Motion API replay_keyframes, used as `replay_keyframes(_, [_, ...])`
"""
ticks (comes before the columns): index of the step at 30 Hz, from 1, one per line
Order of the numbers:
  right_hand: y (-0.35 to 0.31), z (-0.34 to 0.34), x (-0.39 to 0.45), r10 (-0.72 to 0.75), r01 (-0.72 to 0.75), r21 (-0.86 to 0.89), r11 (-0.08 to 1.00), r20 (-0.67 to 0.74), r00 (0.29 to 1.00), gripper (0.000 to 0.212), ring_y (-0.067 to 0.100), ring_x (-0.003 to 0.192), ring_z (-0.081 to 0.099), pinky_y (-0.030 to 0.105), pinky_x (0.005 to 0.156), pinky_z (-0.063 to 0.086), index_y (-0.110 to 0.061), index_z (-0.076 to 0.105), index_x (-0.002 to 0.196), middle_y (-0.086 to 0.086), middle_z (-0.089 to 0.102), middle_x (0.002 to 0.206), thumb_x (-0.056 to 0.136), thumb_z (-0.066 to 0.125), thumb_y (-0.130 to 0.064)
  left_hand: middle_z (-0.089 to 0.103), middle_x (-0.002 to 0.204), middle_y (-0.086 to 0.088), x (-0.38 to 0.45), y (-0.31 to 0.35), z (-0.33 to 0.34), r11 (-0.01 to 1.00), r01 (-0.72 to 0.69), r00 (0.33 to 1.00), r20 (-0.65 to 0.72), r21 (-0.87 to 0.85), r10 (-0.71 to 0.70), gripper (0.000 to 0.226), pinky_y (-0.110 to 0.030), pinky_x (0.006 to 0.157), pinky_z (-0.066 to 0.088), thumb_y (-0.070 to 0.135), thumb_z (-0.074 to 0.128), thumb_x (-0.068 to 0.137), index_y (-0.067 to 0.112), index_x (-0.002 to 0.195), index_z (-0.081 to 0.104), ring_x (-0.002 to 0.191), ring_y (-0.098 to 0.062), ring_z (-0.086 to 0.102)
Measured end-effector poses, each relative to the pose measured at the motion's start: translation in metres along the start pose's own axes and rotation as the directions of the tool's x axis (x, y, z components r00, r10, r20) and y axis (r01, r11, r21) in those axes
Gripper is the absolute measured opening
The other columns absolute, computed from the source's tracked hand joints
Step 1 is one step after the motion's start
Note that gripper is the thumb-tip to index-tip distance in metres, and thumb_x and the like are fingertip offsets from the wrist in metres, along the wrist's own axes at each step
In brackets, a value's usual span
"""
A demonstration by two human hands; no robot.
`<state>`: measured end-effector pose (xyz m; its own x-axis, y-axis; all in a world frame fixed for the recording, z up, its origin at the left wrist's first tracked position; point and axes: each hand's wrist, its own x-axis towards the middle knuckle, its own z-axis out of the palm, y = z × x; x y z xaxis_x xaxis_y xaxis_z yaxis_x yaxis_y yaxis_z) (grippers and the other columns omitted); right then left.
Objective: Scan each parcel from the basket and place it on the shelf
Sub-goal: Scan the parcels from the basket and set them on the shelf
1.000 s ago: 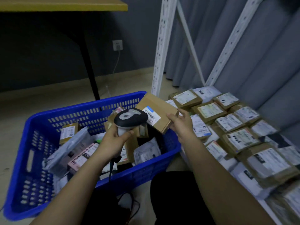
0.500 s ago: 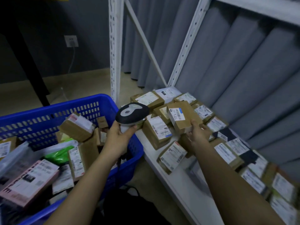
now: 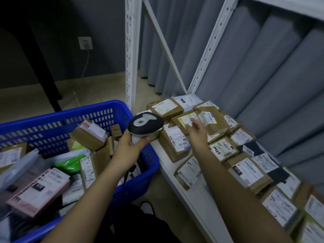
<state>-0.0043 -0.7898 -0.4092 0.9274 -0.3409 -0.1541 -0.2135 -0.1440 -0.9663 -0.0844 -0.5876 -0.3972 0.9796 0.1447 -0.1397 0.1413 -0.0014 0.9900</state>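
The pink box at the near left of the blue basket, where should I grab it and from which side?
Probably from above, by its long edges. The pink box lies flat, label up, on top of the pile in the blue basket, so both long sides look exposed. The right hand is free; the left hand grips the scanner.

Place: parcel sorting or storage room
Shelving: white slotted-steel shelf (image 3: 198,199) with perforated uprights and a diagonal brace, its low deck packed with brown parcels (image 3: 177,146) bearing printed labels
Container: blue plastic basket (image 3: 98,111) on the floor, heaped with boxes and mailer bags
Tool: handheld barcode scanner (image 3: 144,126), corded
Backdrop: grey curtain (image 3: 263,85) behind the shelf, dark wall with a socket (image 3: 85,42), beige floor
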Motion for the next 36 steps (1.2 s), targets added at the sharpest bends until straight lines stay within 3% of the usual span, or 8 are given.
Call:
replay_keyframes(5, [-0.004,0.066,-0.047,-0.208,0.26,-0.13,0.957,0.315,0.926,0.026,0.014,0.115,0.055,0.022,0.093,0.044,-0.013,0.06,0.12,0.003,0.059,0.125,0.094,0.057,-0.01,0.062,0.113,0.009,-0.014,0.008,-0.043,0.999,-0.018,0.993,-0.113,-0.034,0.014,0.039,-0.026,0.087,0.046,0.017,0.064,0.089,0.023,0.126,0.05,0.105,-0.01,0.058])
replay_keyframes(8, [-0.01,0.114,-0.068,-0.273,0.396,-0.16,0.904,0.495,0.825,0.024,0.012,0.109,0.056,0.023,0.093,0.046,-0.012,0.062,0.117,0.003,0.056,0.122,0.093,0.061,-0.01,0.058,0.101,0.016,-0.025,0.014,-0.08,0.997,-0.042,0.974,-0.223,-0.061,0.027,0.037,-0.014,0.072,0.042,0.014,0.063,0.09,0.025,0.122,0.048,0.089,0.003,0.054])
replay_keyframes(15, [0.018,0.219,-0.09,-0.09,0.438,-0.312,0.843,0.721,0.687,0.022,0.022,0.101,0.058,0.029,0.085,0.048,-0.01,0.063,0.111,0.01,0.058,0.114,0.089,0.064,-0.009,0.059,0.115,0.001,-0.044,0.003,-0.174,0.989,0.024,0.865,-0.493,-0.143,-0.092,0.042,-0.031,0.086,0.04,0.019,0.063,0.09,0.02,0.129,0.048,0.101,-0.015,0.056])
replay_keyframes(20, [0.054,0.263,-0.097,0.213,0.328,-0.508,0.796,0.744,0.634,0.03,0.027,0.109,0.055,0.037,0.096,0.044,0.0,0.058,0.12,0.006,0.057,0.101,0.093,0.062,-0.014,0.06,0.115,-0.001,-0.053,-0.015,-0.211,0.992,0.072,0.847,-0.519,-0.103,-0.115,0.045,-0.033,0.088,0.044,0.014,0.062,0.091,0.015,0.133,0.047,0.105,-0.018,0.057])
replay_keyframes(23, [0.081,0.285,-0.091,0.261,0.294,-0.538,0.79,0.729,0.633,0.039,0.034,0.115,0.054,0.041,0.093,0.045,-0.005,0.051,0.127,0.016,0.058,0.121,0.092,0.063,-0.016,0.057,0.123,0.001,-0.052,-0.024,-0.223,0.991,0.105,0.86,-0.493,-0.081,-0.131,0.049,-0.034,0.091,0.044,0.018,0.061,0.092,0.019,0.138,0.043,0.109,-0.017,0.055])
replay_keyframes(29, [0.146,0.299,-0.07,0.284,0.422,-0.698,0.578,0.657,0.698,0.092,0.036,0.144,0.015,0.041,0.113,0.023,-0.021,0.015,0.153,0.009,0.007,0.16,0.083,0.071,-0.04,0.063,0.113,0.003,-0.039,-0.032,-0.228,0.983,0.148,0.847,-0.499,-0.112,-0.185,0.04,-0.033,0.086,0.045,0.02,0.062,0.091,0.019,0.129,0.05,0.107,-0.017,0.058])
replay_keyframes(31, [0.154,0.296,-0.069,0.261,0.456,-0.708,0.539,0.655,0.709,0.092,0.036,0.144,0.014,0.04,0.113,0.02,-0.021,0.018,0.152,0.011,0.009,0.16,0.081,0.072,-0.043,0.063,0.111,0.002,-0.036,-0.033,-0.225,0.984,0.155,0.858,-0.482,-0.09,-0.18,0.039,-0.029,0.082,0.043,0.02,0.062,0.092,0.018,0.128,0.05,0.104,-0.017,0.058])
replay_keyframes(36, [0.163,0.297,-0.078,0.25,0.293,-0.637,0.713,0.622,0.742,0.064,0.043,0.129,0.034,0.047,0.101,0.039,-0.022,0.034,0.128,0.015,0.02,0.148,0.08,0.076,-0.029,0.06,0.103,0.005,-0.03,-0.032,-0.221,0.984,0.166,0.879,-0.444,-0.062,-0.176,0.036,-0.018,0.069,0.042,0.019,0.061,0.092,0.019,0.126,0.05,0.087,-0.007,0.055])
